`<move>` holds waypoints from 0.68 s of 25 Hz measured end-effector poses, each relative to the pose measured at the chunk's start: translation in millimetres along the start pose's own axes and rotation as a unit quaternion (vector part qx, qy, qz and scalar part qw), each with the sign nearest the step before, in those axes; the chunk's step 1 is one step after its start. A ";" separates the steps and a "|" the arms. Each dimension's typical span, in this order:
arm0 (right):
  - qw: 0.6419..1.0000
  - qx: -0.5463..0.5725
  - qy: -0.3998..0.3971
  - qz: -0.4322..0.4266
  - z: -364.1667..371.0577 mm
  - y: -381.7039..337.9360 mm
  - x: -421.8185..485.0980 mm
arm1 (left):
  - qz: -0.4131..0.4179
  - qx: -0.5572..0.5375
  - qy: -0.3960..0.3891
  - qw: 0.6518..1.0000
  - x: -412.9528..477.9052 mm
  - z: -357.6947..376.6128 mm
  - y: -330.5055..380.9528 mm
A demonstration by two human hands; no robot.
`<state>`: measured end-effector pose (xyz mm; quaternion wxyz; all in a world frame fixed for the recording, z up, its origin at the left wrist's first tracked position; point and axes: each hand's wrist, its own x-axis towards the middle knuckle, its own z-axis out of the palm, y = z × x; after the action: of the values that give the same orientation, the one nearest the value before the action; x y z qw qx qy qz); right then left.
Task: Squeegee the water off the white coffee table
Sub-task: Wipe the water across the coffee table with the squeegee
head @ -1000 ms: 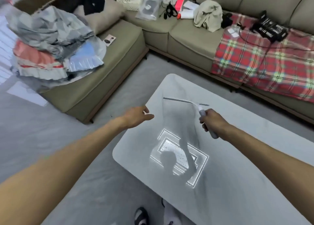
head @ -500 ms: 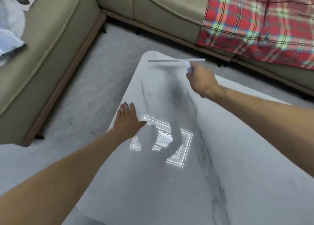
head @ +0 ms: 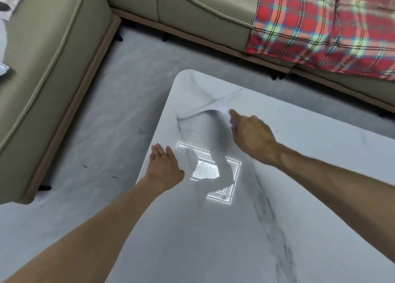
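Observation:
The white marble-look coffee table (head: 320,207) fills the lower right of the head view. Small water droplets (head: 205,169) show in the bright ceiling-light reflection near its left edge. My right hand (head: 252,137) is closed around the squeegee (head: 223,107). The tool is only a pale motion-blurred streak just beyond my fingers, over the table's far left corner, with its dark shadow below it. Whether the blade touches the surface cannot be told. My left hand (head: 164,165) lies flat, fingers together, on the table's left edge beside the reflection.
A beige L-shaped sofa (head: 53,68) wraps the far and left sides, with a strip of grey floor (head: 119,111) between it and the table. A red plaid blanket (head: 320,26) hangs over the sofa seat at the upper right.
My left hand came down from the air onto the table's left edge. My right hand carried the squeegee to the far corner, then back toward me. My view tilted down.

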<state>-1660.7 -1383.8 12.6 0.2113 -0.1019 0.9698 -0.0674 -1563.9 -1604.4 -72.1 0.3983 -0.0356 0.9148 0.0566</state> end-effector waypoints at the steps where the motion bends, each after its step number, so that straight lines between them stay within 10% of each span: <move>1: 0.999 -0.013 -0.034 0.004 -2.8 5.0 -18.7 | -0.001 0.001 -0.005 1.000 0.2 -1.0 1.5; 10: 0.959 0.156 -0.047 0.230 -35.0 35.0 23.3 | -0.006 0.004 -0.001 1.000 2.5 4.1 3.2; 17: 0.973 0.100 -0.149 0.145 -5.0 12.4 -70.3 | -0.002 -0.004 -0.006 1.000 3.1 5.0 1.0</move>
<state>-1602.3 -1355.5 42.8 0.3705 0.0522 0.9199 -0.1173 -1562.5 -1602.8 -77.7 0.4035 -0.0387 0.9122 0.0598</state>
